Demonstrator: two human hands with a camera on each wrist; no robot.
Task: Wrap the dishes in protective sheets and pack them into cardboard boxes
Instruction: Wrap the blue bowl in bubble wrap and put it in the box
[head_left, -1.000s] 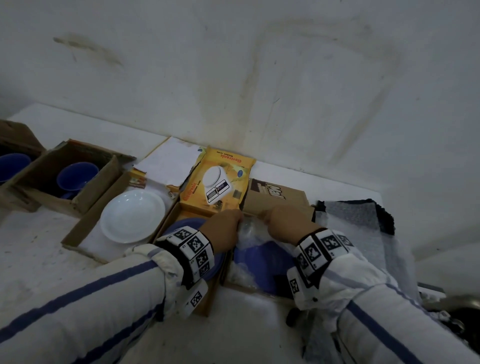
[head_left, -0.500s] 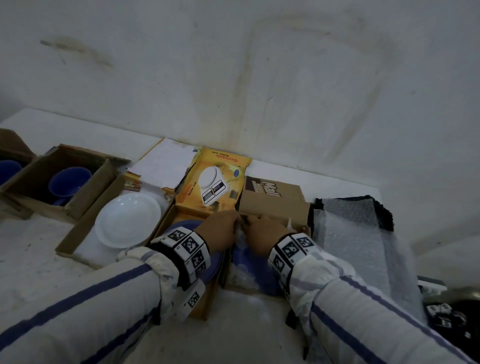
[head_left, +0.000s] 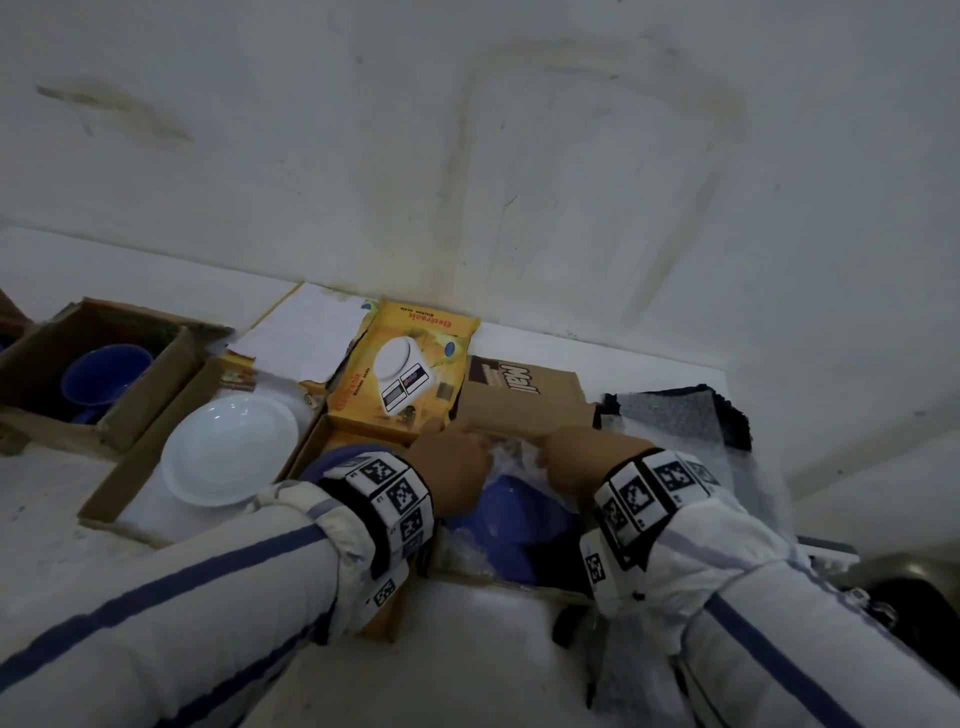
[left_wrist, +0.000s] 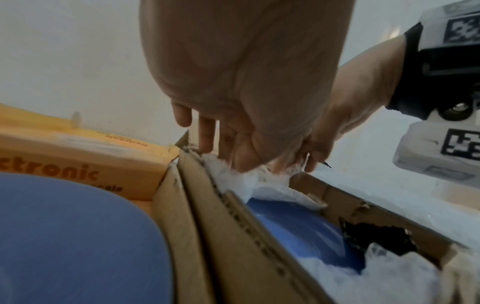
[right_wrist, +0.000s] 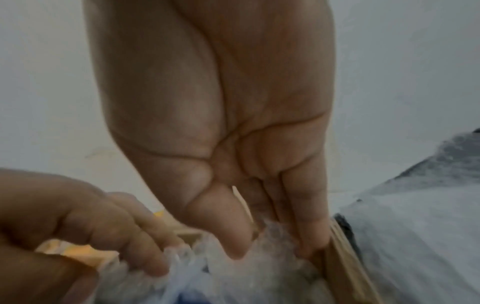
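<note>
Keep left hand (head_left: 454, 470) and right hand (head_left: 574, 462) fingers curled, pinching the crinkled clear bubble-wrap sheet (left_wrist: 249, 181) at the far end of the open brown cardboard box (left_wrist: 233, 236), tucking it gently over the round blue plate (left_wrist: 293, 228) lying inside

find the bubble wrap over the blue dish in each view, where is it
Head: bubble wrap at centre, between both hands.
Left wrist: centre, white crumple under the fingertips.
Right wrist: bottom centre, pinched by the fingers.
Shared landmark: yellow scale box.
</note>
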